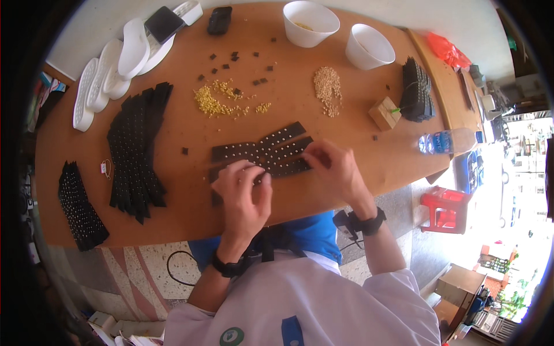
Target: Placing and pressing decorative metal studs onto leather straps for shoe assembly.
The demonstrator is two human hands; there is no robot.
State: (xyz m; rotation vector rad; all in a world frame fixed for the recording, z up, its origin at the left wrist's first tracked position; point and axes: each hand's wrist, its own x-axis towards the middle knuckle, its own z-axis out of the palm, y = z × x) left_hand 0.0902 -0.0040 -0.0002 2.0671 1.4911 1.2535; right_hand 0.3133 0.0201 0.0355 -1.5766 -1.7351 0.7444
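A black studded strap piece (281, 151), cut into several bands with rows of shiny studs, lies flat in front of me near the table's front edge. My left hand (245, 190) is curled over its lower left part, thumb and fingers closing on a dark studded band. At the right ends of the bands, my right hand (337, 167) makes a pinch. Whatever sits between those fingertips is too small to make out. Beyond the strap, a scattered heap of gold-coloured studs (216, 101) and a narrower pile of pale, copper-toned small parts (328, 91) rest on the table.
Stacks of black studded straps (137, 153) (81, 207) lie left; a tied bundle (416, 89) lies right, beside a wooden block (385, 113) and water bottle (447, 142). White soles (107, 72), a phone (220, 21) and white bowls (311, 26) (369, 49) stand farther back.
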